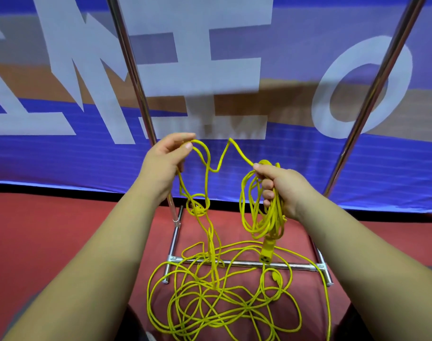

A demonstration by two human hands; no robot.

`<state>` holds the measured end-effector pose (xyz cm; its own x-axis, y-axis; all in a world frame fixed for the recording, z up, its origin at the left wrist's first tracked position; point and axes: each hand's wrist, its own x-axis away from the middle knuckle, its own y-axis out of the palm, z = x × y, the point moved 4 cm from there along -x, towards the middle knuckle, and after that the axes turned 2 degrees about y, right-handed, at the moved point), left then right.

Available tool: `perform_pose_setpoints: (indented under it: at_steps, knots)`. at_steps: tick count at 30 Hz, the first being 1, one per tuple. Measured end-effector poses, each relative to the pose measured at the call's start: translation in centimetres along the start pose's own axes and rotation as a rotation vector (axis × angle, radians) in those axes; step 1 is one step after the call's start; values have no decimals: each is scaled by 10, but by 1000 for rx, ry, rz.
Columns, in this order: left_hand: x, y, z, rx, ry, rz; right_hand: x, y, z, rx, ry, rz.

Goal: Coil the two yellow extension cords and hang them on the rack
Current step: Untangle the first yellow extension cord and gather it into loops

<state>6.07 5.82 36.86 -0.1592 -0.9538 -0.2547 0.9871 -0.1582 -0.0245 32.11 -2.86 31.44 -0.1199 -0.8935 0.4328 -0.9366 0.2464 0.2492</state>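
**Tally from the feed**

My right hand (pixel 281 190) grips one coil (pixel 275 217) of yellow cord; my left hand (pixel 169 156) pinches one strand (pixel 238 149). I see one tangle (pixel 222 299) on the floor (pixel 62 242), across the rack's base bar (pixel 247 263).

yellow coil (pixel 275 217) hanging looped, socket end dangling | loose cord (pixel 222 299) sprawling tangled below (crossing rack (pixel 247 263) base bar)

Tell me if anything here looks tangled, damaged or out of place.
The loose yellow cord lies in a tangled heap across the rack's base bar, and a snarl hangs below the left hand. The coil in the right hand looks orderly. No damage shows.
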Motion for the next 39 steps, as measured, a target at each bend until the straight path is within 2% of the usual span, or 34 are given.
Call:
perform_pose_setpoints:
  at_steps: [3, 5, 7, 9, 11, 13, 14, 15, 17, 19, 21, 23, 27, 31, 33, 36, 39]
  knots:
    - [-5, -2, 21, 317, 72, 75, -1, 2, 9, 71, 24, 18]
    - [-7, -9, 29, 292, 116, 67, -2, 2, 12, 87, 27, 28]
    - [-12, -26, 21, -56, 135, 42, -1, 2, 12, 84, 17, 34]
    - [-14, -43, -7, -523, 8, -117, 0, 1, 10, 62, -5, 28]
    - [-8, -51, -47, -1019, -260, -404, 0, 0, 5, 21, -33, 7]
    - [14, -43, -83, -1467, -519, -810, 2, 1, -2, -48, -49, -39]
    - [24, -37, -97, -1620, -582, -957, 4, 2, -5, -83, -48, -65]
    - [31, -29, -107, -1685, -613, -1015, 7, 4, -9, -111, -45, -94]
    - [36, -14, -125, -1517, -630, -923, 14, 12, -15, -141, -44, -162]
    - [35, 8, -139, -1151, -527, -837, 21, 19, -20, -171, -51, -235]
    - [43, 31, -148, -909, -446, -833, 25, 23, -25, -209, -68, -297]
    - [57, 51, -159, -806, -432, -899, 28, 22, -32, -246, -92, -342]
    - [69, 46, -183, -955, -465, -944, 31, 8, -48, -361, -140, -386]
    - [75, 11, -202, -1208, -536, -911, 25, -17, -57, -589, -184, -290]
    - [72, -1, -199, -1253, -533, -851, 22, -30, -61, -702, -204, -223]
    - [57, -4, -193, -1095, -514, -692, 19, -47, -66, -754, -242, -109]
    - [39, 2, -170, -1148, -332, -568, 15, -54, -64, -717, -258, -14]
